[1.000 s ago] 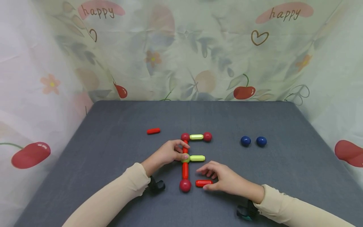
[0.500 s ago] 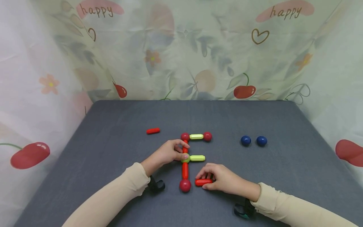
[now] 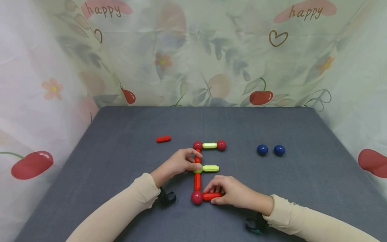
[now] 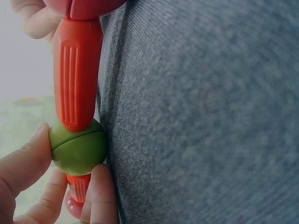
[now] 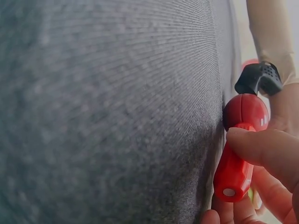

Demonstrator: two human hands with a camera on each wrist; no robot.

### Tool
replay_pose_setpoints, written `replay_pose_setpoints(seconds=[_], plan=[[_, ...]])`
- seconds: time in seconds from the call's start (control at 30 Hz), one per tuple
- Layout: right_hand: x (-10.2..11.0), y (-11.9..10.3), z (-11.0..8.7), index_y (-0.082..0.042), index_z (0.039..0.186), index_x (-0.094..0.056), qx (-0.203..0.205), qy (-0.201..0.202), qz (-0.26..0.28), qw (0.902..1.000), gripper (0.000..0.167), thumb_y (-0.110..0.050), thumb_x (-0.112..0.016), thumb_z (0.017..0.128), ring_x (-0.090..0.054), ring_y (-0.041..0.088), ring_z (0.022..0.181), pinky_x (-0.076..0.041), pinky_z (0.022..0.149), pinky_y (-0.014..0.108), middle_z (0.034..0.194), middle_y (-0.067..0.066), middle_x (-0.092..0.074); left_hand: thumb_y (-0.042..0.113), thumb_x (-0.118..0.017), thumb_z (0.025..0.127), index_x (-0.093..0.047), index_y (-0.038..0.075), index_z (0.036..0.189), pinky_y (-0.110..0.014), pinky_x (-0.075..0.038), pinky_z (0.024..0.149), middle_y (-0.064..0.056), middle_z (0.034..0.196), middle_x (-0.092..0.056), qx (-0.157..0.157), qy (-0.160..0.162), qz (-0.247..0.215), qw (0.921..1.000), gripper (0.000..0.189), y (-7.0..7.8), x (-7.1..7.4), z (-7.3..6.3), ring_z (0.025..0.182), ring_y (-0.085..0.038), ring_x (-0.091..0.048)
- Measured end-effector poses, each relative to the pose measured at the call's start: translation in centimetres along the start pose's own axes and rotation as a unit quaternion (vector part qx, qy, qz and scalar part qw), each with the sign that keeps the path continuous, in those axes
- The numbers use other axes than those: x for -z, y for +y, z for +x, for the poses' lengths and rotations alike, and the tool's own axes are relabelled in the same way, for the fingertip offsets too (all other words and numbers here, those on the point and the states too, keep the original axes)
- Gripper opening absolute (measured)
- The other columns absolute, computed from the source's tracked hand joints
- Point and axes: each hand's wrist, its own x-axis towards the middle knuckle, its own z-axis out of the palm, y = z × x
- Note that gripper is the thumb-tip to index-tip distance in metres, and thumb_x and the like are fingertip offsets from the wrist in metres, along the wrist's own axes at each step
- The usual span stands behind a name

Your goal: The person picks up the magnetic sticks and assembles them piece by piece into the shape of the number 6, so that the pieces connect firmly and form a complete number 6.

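Observation:
My left hand [image 3: 180,162] pinches the green ball [image 4: 78,148] between thumb and fingers, midway along a figure of balls and rods lying on the table. Red rods run from that ball to a red ball at each end; the near one is a red ball [image 3: 197,197]. A yellow-green rod [image 3: 210,168] points right from the green ball. My right hand [image 3: 234,191] pinches a red rod [image 5: 233,172] whose far end meets the near red ball. The other end of this rod shows a pale round tip in the right wrist view.
At the far end, a yellow-green rod [image 3: 210,145] joins two red balls. One loose red rod [image 3: 163,139] lies back left. Two blue balls [image 3: 262,150] sit apart at the right on the grey cloth-covered table [image 3: 127,124]. A patterned curtain [image 3: 196,60] hangs behind.
My right hand has closed on the red rod and slid it left, and the rod's end now meets the near red ball. My left hand keeps its hold on the green ball.

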Motion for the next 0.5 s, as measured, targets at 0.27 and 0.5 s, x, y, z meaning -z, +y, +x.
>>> replay_pose_setpoints(seconds=[0.27,0.5], plan=[[-0.03,0.1,0.05,-0.021,0.102,-0.071,0.0,-0.003,-0.001,1.0,0.024,-0.013,-0.078,0.08,-0.054,0.001,0.076,-0.048,0.07,0.02,0.086,-0.01,-0.058,0.019,-0.079,0.081,-0.068,0.017,0.111,-0.027,-0.041,0.061,-0.007,0.09,-0.06,0.001,-0.002,-0.003,1.0,0.031,0.02,0.07,-0.06,0.076,-0.018,-0.055],[0.04,0.23,0.12,-0.022,0.102,-0.071,-0.007,-0.01,0.0,0.9999,0.024,-0.014,-0.078,0.081,-0.054,0.002,0.077,-0.048,0.07,0.021,0.087,-0.01,-0.058,0.018,-0.078,0.082,-0.068,0.016,0.111,-0.027,-0.041,0.061,-0.007,0.089,-0.06,0.001,-0.004,-0.008,1.0,0.031,0.08,0.03,-0.07,0.075,-0.018,-0.055]])
